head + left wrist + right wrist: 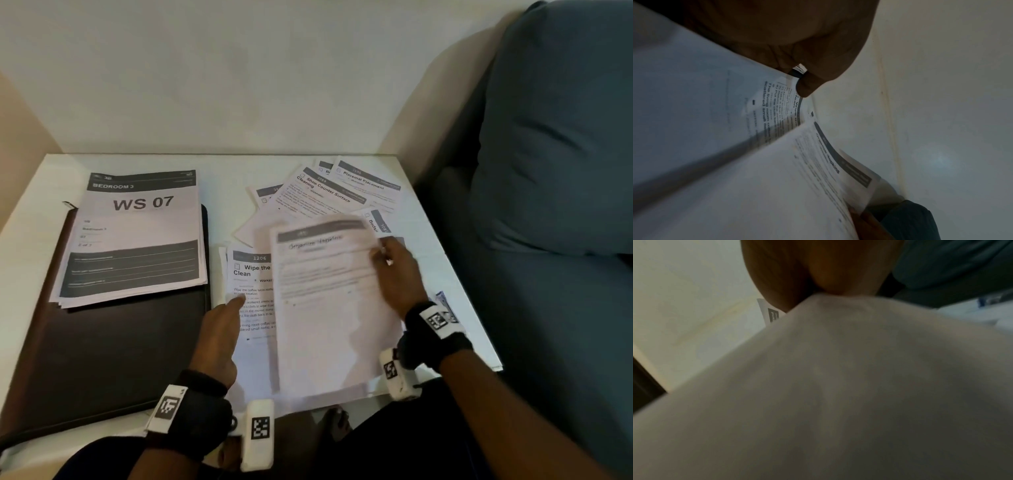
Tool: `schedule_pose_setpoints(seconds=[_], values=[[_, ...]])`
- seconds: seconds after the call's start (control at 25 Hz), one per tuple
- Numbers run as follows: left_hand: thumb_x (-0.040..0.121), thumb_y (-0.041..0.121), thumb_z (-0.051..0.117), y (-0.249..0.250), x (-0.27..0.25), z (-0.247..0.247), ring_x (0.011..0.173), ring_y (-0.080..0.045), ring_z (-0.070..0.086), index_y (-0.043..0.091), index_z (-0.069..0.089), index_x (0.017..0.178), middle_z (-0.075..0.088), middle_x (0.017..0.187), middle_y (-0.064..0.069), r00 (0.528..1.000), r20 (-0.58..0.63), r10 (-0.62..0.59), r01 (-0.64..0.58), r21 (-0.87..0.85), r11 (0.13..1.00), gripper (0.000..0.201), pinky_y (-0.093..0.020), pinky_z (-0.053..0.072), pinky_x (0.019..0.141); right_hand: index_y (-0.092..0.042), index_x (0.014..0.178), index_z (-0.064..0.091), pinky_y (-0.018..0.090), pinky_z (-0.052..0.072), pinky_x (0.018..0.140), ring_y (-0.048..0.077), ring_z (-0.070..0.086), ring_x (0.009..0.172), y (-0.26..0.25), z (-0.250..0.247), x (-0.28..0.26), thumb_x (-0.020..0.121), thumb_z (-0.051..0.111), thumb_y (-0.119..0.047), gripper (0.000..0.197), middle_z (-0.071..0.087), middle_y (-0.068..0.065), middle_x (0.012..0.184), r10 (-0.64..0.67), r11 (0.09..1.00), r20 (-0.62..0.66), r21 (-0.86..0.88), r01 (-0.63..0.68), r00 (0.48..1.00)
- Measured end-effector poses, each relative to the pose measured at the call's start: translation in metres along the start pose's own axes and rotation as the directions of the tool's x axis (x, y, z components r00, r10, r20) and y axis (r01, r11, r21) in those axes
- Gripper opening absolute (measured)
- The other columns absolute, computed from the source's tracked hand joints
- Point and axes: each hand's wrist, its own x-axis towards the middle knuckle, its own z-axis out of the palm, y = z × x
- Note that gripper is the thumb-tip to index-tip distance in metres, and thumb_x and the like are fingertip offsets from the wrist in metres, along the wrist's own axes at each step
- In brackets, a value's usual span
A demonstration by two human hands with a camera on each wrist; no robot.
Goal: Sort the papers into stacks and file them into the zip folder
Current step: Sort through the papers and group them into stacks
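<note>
A dark zip folder (102,349) lies flat at the table's left, with a paper stack headed "WS 07" (137,236) on its upper half. Several loose sheets (325,195) fan out at the back right. My left hand (222,329) presses a straight index finger onto the "Wipe the … Clean" sheet (253,291), also seen in the left wrist view (777,104). My right hand (394,270) grips the right edge of a motion-blurred "Organize Napkins" sheet (325,308), held above the pile. In the right wrist view that sheet (838,386) fills most of the picture.
The white table (222,171) stands against a pale wall. A teal sofa cushion (555,154) rises close on the right. A small blue-and-white item (445,303) lies near the table's right edge, behind my right wrist. My knees are under the front edge.
</note>
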Motion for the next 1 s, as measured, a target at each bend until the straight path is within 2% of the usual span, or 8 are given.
schedule_pose_setpoints(seconds=[0.16,0.32,0.4,0.48,0.56,0.68,0.76,1.0], values=[[0.100,0.021,0.065,-0.003,0.002,-0.002,0.093,-0.009,0.064,0.017,0.070,0.118,0.074,0.106,0.003,0.998,0.014,0.066,-0.067,0.067,0.996,0.018,-0.028,0.045,0.080,-0.013,0.125,0.059,0.025,0.039,0.087,0.019,0.057,0.104,-0.019,0.049,-0.031,0.105,0.050,-0.019,0.023,0.063,0.000,0.114,0.055,0.998,0.165,0.028,-0.060,0.985],[0.095,-0.009,0.059,-0.009,0.010,-0.006,0.088,-0.019,0.066,0.002,0.065,0.124,0.071,0.119,-0.011,0.995,-0.019,0.101,-0.096,0.183,0.979,0.032,-0.030,0.047,0.066,-0.013,0.125,0.058,0.028,0.043,0.089,0.018,0.059,0.106,-0.029,0.057,-0.028,0.105,0.051,-0.035,0.031,0.062,-0.003,0.113,0.173,0.984,0.299,-0.005,-0.180,0.938],[0.096,-0.011,0.056,-0.008,0.011,-0.008,0.088,-0.021,0.066,0.003,0.063,0.128,0.069,0.117,-0.012,0.991,-0.032,0.127,-0.118,0.195,0.974,0.036,-0.032,0.050,0.066,-0.010,0.125,0.058,0.034,0.047,0.093,0.027,0.061,0.112,-0.013,0.037,0.004,0.101,0.056,-0.041,0.039,0.066,0.008,0.121,0.239,0.970,0.188,-0.090,-0.226,0.953],[0.095,-0.011,0.056,-0.008,0.013,-0.009,0.093,-0.023,0.066,0.005,0.063,0.131,0.068,0.120,-0.010,0.988,-0.042,0.151,-0.139,0.212,0.967,0.039,-0.036,0.053,0.077,-0.006,0.135,0.051,0.039,0.045,0.101,0.035,0.054,0.124,0.011,0.002,0.045,0.097,0.062,-0.037,0.050,0.056,0.017,0.135,0.306,0.921,0.050,-0.270,-0.282,0.951],[0.095,-0.011,0.056,-0.007,0.014,-0.007,0.104,-0.027,0.065,0.007,0.062,0.133,0.068,0.125,-0.008,0.985,-0.049,0.166,-0.151,0.219,0.964,0.043,-0.038,0.051,0.086,-0.003,0.141,0.045,0.043,0.048,0.102,0.038,0.053,0.126,0.035,-0.034,0.075,0.092,0.069,-0.032,0.062,0.052,0.020,0.140,0.430,0.821,0.006,-0.418,-0.388,0.903],[0.095,-0.010,0.056,-0.005,0.015,-0.003,0.096,-0.020,0.063,0.009,0.063,0.131,0.067,0.119,-0.004,0.981,-0.047,0.191,-0.176,0.221,0.959,0.042,-0.028,0.046,0.076,0.000,0.121,0.061,0.040,0.059,0.084,0.030,0.071,0.098,0.060,-0.057,0.089,0.080,0.084,-0.027,0.054,0.071,0.016,0.111,0.573,0.775,0.109,-0.394,-0.493,0.812],[0.095,-0.010,0.057,-0.004,0.012,-0.001,0.086,-0.012,0.062,0.012,0.064,0.128,0.066,0.115,-0.003,0.977,-0.054,0.206,-0.189,0.227,0.955,0.040,-0.025,0.043,0.067,-0.002,0.111,0.065,0.038,0.063,0.079,0.023,0.075,0.084,0.065,-0.055,0.085,0.075,0.090,-0.024,0.049,0.075,0.011,0.099,0.563,0.802,0.185,-0.360,-0.478,0.805],[0.095,-0.008,0.058,-0.005,0.010,0.002,0.086,-0.015,0.064,0.016,0.065,0.124,0.068,0.112,-0.004,0.979,-0.060,0.196,-0.179,0.213,0.961,0.039,-0.030,0.049,0.068,-0.015,0.121,0.058,0.039,0.059,0.091,0.020,0.073,0.093,0.066,-0.048,0.072,0.077,0.084,-0.008,0.051,0.069,0.005,0.108,0.424,0.890,0.283,-0.306,-0.338,0.861]])
